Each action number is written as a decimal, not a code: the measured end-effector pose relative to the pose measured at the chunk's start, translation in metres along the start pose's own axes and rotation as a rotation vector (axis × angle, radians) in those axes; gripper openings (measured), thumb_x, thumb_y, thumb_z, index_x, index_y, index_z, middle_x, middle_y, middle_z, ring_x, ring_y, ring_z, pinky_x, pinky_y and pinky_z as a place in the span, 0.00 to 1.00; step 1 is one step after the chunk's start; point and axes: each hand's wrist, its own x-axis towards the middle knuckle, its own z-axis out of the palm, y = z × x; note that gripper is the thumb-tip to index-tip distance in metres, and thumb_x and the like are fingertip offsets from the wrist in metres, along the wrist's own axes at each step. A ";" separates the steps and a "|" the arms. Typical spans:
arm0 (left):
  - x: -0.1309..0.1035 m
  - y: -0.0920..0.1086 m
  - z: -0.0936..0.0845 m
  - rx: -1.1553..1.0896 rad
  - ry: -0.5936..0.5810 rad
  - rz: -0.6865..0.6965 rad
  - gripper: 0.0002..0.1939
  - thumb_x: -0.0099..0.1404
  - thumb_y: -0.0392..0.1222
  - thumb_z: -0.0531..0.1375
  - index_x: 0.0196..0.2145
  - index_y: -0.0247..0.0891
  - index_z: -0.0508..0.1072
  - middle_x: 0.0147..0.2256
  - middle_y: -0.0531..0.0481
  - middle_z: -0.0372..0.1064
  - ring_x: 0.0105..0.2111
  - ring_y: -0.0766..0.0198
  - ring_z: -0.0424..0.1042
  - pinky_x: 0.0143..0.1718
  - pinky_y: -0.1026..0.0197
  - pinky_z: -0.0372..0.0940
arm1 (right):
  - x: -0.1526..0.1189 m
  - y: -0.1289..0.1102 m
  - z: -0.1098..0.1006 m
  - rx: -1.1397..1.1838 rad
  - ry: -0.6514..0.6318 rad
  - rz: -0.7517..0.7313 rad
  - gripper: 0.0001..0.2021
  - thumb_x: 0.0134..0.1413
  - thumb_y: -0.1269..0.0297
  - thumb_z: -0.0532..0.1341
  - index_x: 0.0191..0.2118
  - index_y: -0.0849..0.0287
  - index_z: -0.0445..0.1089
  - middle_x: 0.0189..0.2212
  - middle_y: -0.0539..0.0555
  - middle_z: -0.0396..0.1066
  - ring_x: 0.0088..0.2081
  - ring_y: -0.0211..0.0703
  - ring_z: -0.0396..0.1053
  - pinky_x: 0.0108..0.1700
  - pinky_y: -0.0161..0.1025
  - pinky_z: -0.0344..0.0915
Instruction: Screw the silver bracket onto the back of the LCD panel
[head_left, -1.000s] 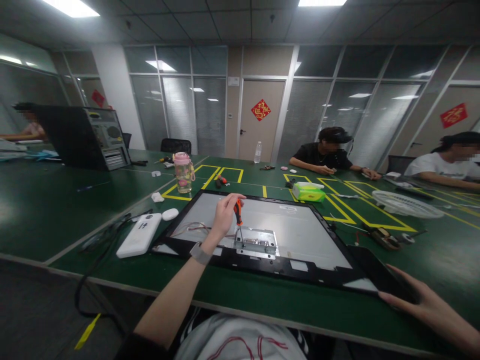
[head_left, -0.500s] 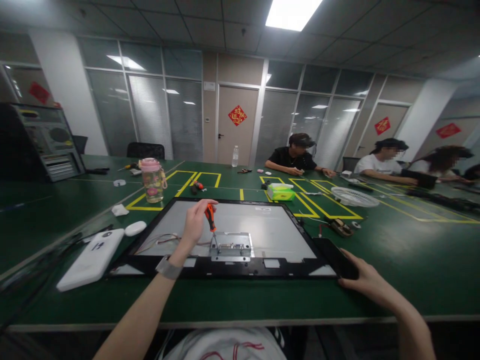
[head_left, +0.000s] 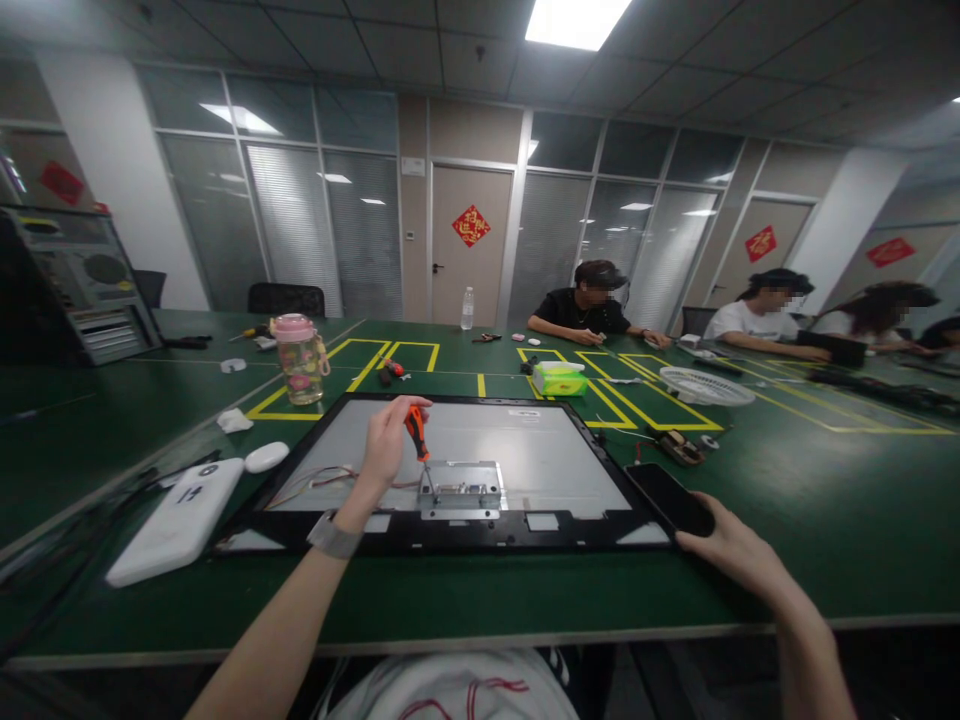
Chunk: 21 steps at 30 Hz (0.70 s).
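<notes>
Barely shifted, the screwdriver leans left, tip down at the bracket.

The light is cool and fairly dim, coming from overhead. A rectangular ceiling light burns out to plain white, while the ceiling around it falls to grey. The far glass partitions throw back bright patches of light. A soft glare spreads across the middle of the flat panel, and small glints show on the metal bracket. The table has a hazy sheen at right; below its near edge it is dark. Wide-angle distortion tilts the walls and the computer case at left. The cables at near left look smeared, and fine detail is soft throughout. Pixel blocks cover the faces of people.
</notes>
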 end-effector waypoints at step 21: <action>0.001 0.003 0.000 0.014 0.009 -0.055 0.21 0.62 0.52 0.52 0.31 0.32 0.76 0.26 0.47 0.71 0.29 0.62 0.70 0.33 0.62 0.63 | -0.119 -0.172 -0.038 0.114 1.080 0.229 0.46 0.43 0.46 0.64 0.66 0.48 0.45 0.50 0.65 0.66 0.45 0.74 0.70 0.40 0.68 0.68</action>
